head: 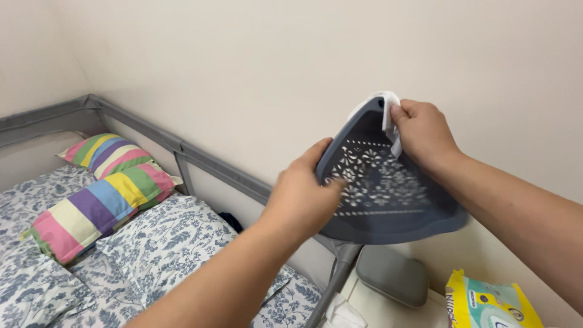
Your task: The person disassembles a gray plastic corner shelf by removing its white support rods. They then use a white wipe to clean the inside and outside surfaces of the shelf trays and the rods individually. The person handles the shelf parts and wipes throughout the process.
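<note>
Against the wall, above the bed [164, 243], a grey perforated corner basket [388, 194] is held tilted. Its lower-left rim is gripped by the left hand [300, 197]; a white cloth [388, 115] is pinched closed at its top corner by the right hand [425, 133], directly above.

Both hands raised with arms outstretched, left [300, 197] and right [425, 133] fingers curled

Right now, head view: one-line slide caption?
Both hands hold a grey perforated basket against the wall: left hand on its rim, right hand pinching a white tag at its top.
</note>
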